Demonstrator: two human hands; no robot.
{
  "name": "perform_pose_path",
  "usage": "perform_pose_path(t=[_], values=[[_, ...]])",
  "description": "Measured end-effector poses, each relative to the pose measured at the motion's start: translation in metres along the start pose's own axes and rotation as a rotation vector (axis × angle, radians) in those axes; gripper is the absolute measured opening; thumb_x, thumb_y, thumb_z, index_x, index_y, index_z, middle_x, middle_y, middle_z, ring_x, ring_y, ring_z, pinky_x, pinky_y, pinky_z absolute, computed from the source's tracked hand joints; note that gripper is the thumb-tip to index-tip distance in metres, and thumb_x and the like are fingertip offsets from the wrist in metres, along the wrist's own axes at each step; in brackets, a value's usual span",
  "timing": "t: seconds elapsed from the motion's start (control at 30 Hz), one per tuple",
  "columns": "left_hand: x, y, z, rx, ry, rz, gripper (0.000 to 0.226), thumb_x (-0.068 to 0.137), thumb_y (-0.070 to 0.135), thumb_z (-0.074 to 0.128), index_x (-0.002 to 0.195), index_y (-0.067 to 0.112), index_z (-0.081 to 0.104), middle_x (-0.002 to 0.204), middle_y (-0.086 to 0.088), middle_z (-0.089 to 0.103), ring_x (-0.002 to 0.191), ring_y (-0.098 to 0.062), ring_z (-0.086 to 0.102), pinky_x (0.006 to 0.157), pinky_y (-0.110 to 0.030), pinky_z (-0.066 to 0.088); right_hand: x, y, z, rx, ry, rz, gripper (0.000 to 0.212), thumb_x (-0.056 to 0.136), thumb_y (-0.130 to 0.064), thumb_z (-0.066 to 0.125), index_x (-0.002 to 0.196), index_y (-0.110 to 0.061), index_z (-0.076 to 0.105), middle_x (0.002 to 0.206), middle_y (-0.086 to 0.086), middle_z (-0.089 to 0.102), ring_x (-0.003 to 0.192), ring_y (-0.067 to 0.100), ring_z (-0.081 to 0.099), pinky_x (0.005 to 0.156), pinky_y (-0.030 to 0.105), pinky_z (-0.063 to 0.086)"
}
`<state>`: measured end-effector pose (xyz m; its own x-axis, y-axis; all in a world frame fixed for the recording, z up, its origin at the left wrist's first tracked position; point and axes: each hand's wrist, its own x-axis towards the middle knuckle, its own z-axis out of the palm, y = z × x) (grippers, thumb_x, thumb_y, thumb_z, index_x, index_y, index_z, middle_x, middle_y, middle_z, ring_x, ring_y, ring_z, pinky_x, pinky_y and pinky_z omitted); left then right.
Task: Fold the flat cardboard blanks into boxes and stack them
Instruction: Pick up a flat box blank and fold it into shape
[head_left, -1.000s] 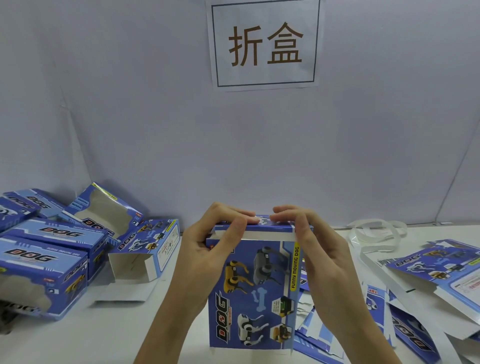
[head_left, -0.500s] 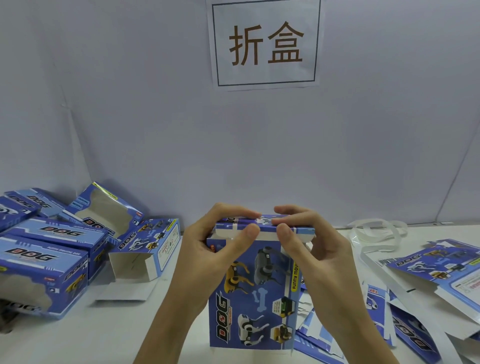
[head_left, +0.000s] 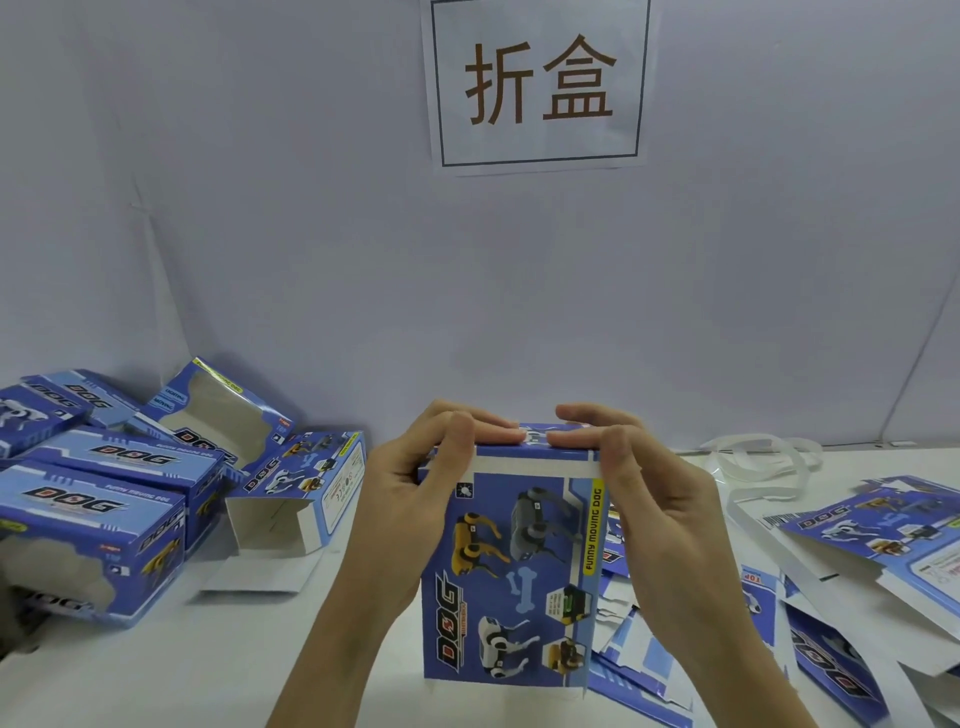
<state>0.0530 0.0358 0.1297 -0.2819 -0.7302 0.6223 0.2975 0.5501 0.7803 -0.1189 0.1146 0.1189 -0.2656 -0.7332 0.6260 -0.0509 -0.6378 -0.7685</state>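
Observation:
A blue cardboard box (head_left: 511, 577) printed with toy dogs and "DOG" stands upright on the white table in front of me. My left hand (head_left: 415, 493) grips its upper left corner, fingers lying over the top flap. My right hand (head_left: 644, 499) grips the upper right corner, fingers curled over the same flap and pressing it down. A white strip of the flap shows along the top front edge. Folded boxes (head_left: 88, 535) lie piled at the left. Flat blanks (head_left: 872, 540) lie spread at the right.
One box with an open end and a loose white flap (head_left: 296, 499) lies left of centre. More flat blanks (head_left: 639, 660) lie behind the held box. White plastic strapping (head_left: 753, 457) curls at the back right. A paper sign (head_left: 537, 83) hangs on the wall.
The top flap has been pressed lower onto the box. My thumbs have shifted outward along the top front edge, towards the corners.

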Motion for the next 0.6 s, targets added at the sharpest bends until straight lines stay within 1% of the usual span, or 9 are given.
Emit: perform_pose_path(t=[0.1, 0.17, 0.23, 0.27, 0.33, 0.4, 0.43, 0.5, 0.6], values=[[0.000, -0.004, 0.002, 0.036, 0.018, 0.039, 0.046, 0.094, 0.071, 0.056, 0.095, 0.033, 0.082, 0.116, -0.001, 0.073, 0.113, -0.028, 0.071, 0.086, -0.048, 0.063, 0.000, 0.003, 0.002, -0.014, 0.013, -0.018, 0.035, 0.100, -0.035, 0.048, 0.103, -0.035, 0.083, 0.131, -0.005, 0.068, 0.130, 0.022, 0.063, 0.075, 0.031, 0.065], [0.000, -0.005, 0.002, 0.048, 0.004, 0.051, 0.045, 0.094, 0.071, 0.054, 0.097, 0.036, 0.082, 0.119, 0.002, 0.072, 0.115, -0.028, 0.070, 0.088, -0.055, 0.062, -0.001, 0.004, 0.002, -0.012, 0.027, -0.032, 0.035, 0.103, -0.032, 0.046, 0.105, -0.032, 0.082, 0.132, -0.003, 0.068, 0.128, 0.023, 0.064, 0.075, 0.032, 0.065], [0.000, -0.006, -0.001, 0.062, -0.062, 0.078, 0.039, 0.097, 0.068, 0.053, 0.112, 0.040, 0.077, 0.130, 0.002, 0.067, 0.123, -0.032, 0.065, 0.092, -0.060, 0.059, -0.001, 0.004, 0.000, 0.003, 0.063, -0.031, 0.035, 0.104, -0.033, 0.046, 0.105, -0.030, 0.081, 0.131, -0.002, 0.069, 0.127, 0.024, 0.065, 0.073, 0.032, 0.065], [0.000, -0.007, -0.002, 0.062, -0.108, 0.080, 0.036, 0.099, 0.062, 0.055, 0.124, 0.042, 0.070, 0.139, 0.000, 0.062, 0.128, -0.033, 0.063, 0.095, -0.058, 0.058, -0.001, 0.004, -0.001, 0.017, 0.089, -0.023, 0.034, 0.102, -0.036, 0.047, 0.104, -0.032, 0.081, 0.131, -0.002, 0.070, 0.127, 0.023, 0.065, 0.072, 0.032, 0.065], [-0.003, -0.008, -0.002, 0.042, -0.172, 0.067, 0.046, 0.095, 0.051, 0.066, 0.140, 0.045, 0.054, 0.148, -0.004, 0.053, 0.128, -0.032, 0.063, 0.093, -0.047, 0.062, -0.001, 0.002, -0.003, 0.044, 0.120, 0.001, 0.032, 0.098, -0.039, 0.049, 0.103, -0.035, 0.080, 0.130, -0.003, 0.071, 0.127, 0.021, 0.066, 0.069, 0.031, 0.065], [-0.006, -0.010, 0.003, 0.001, -0.189, 0.071, 0.052, 0.092, 0.042, 0.074, 0.139, 0.042, 0.051, 0.148, -0.004, 0.050, 0.123, -0.030, 0.067, 0.083, -0.037, 0.064, 0.000, 0.002, -0.004, 0.042, 0.133, 0.005, 0.031, 0.098, -0.039, 0.049, 0.102, -0.037, 0.080, 0.127, -0.006, 0.073, 0.125, 0.019, 0.067, 0.068, 0.029, 0.065], [-0.007, -0.012, 0.006, 0.000, -0.183, 0.090, 0.050, 0.093, 0.034, 0.075, 0.136, 0.038, 0.051, 0.146, 0.002, 0.050, 0.123, -0.027, 0.067, 0.080, -0.034, 0.064, 0.000, 0.001, -0.003, 0.039, 0.142, 0.000, 0.031, 0.098, -0.040, 0.050, 0.102, -0.036, 0.080, 0.126, -0.007, 0.073, 0.124, 0.019, 0.068, 0.068, 0.029, 0.065], [-0.009, -0.014, 0.013, 0.018, -0.174, 0.134, 0.048, 0.095, 0.019, 0.076, 0.133, 0.026, 0.047, 0.141, 0.013, 0.051, 0.123, -0.019, 0.067, 0.079, -0.028, 0.064, 0.000, 0.000, -0.003, 0.036, 0.159, -0.001, 0.031, 0.098, -0.045, 0.052, 0.105, -0.032, 0.079, 0.122, -0.002, 0.075, 0.119, 0.022, 0.071, 0.070, 0.032, 0.065], [-0.009, -0.016, 0.016, 0.034, -0.172, 0.185, 0.056, 0.088, 0.009, 0.077, 0.129, 0.017, 0.040, 0.134, 0.017, 0.052, 0.119, -0.008, 0.067, 0.082, -0.020, 0.061, 0.000, -0.002, -0.002, 0.071, 0.155, 0.040, 0.039, 0.091, -0.056, 0.065, 0.110, -0.025, 0.078, 0.119, 0.004, 0.076, 0.116, 0.027, 0.073, 0.069, 0.035, 0.066]])
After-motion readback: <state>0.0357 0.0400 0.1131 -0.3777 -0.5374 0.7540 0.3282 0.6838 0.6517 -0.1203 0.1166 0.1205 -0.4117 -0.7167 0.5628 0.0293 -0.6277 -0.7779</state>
